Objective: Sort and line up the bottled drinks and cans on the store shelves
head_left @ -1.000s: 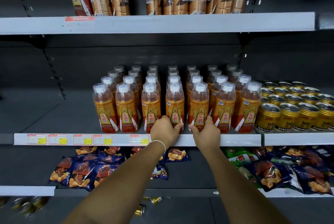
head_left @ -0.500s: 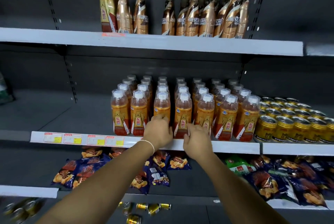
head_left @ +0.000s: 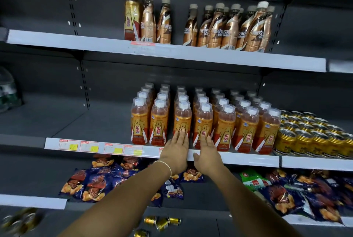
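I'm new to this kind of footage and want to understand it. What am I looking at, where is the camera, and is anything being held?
There is no machine here: a person works with bare hands. The one picture comes from a camera worn on their head, looking forward and down. The left hand and right hand reach to the middle shelf. Their straight fingers rest flat against the fronts of two neighbouring orange bottles in the front row, so nothing is held. To the right of the bottles stand gold cans. On the shelf above stand coffee bottles. Below lie snack bags, and lower down a few loose cans.
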Demonstrator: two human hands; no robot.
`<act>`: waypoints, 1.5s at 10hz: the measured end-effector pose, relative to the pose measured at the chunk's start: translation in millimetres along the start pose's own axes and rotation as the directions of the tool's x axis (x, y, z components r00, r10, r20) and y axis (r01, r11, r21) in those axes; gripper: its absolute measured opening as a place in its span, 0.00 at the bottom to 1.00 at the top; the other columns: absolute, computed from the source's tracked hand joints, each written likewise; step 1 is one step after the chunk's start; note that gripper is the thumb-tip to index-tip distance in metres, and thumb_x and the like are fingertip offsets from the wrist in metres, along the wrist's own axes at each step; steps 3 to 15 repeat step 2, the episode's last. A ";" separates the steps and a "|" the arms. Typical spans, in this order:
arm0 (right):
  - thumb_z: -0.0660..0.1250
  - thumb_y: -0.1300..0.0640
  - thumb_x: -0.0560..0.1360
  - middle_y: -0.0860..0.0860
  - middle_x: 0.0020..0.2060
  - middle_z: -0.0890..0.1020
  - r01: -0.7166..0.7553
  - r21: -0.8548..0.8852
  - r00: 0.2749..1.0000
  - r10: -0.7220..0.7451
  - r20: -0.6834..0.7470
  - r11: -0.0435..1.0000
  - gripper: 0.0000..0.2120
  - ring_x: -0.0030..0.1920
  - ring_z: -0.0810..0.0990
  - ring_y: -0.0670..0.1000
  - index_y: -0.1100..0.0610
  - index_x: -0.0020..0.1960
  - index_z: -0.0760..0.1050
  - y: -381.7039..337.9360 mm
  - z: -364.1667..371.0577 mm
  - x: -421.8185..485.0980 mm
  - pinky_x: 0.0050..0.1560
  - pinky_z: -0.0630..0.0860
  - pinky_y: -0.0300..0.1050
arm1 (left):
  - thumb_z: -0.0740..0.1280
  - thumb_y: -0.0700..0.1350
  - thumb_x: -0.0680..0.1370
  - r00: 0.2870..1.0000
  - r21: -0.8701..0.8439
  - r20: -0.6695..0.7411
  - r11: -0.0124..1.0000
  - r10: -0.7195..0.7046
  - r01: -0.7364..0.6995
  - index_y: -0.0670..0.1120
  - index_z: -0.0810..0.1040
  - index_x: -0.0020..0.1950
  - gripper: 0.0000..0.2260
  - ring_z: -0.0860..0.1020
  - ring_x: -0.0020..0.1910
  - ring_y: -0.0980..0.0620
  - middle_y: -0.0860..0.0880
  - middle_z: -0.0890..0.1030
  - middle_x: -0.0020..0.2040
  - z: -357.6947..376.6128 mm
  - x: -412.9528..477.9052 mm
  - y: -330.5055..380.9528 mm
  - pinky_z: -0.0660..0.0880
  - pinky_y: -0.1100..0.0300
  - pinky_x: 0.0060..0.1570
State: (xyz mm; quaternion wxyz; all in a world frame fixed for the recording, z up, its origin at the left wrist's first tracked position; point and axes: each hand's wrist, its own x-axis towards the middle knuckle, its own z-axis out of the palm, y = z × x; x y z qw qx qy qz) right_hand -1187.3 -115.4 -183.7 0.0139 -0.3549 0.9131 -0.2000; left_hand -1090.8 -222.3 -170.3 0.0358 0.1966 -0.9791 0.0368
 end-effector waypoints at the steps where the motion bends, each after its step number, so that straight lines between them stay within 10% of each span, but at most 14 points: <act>1: 0.62 0.49 0.81 0.57 0.79 0.58 0.022 -0.025 0.999 -0.021 0.037 0.999 0.37 0.78 0.57 0.58 0.56 0.82 0.45 -3.8 1.5 -15.1 0.75 0.62 0.53 | 0.62 0.47 0.79 0.996 -0.143 0.023 0.986 0.086 -0.082 0.44 0.45 0.81 0.35 0.48 0.79 0.44 0.43 0.48 0.81 -3.2 -15.3 -13.5 0.55 0.51 0.76; 15: 0.61 0.47 0.81 0.57 0.76 0.65 0.020 -0.081 0.989 -0.008 0.145 0.996 0.36 0.74 0.65 0.58 0.54 0.82 0.46 -11.8 2.3 -26.8 0.71 0.68 0.54 | 0.59 0.52 0.81 0.990 -0.224 0.106 0.972 0.094 -0.068 0.47 0.48 0.81 0.32 0.53 0.78 0.44 0.44 0.52 0.80 -10.9 -32.6 -39.0 0.57 0.51 0.75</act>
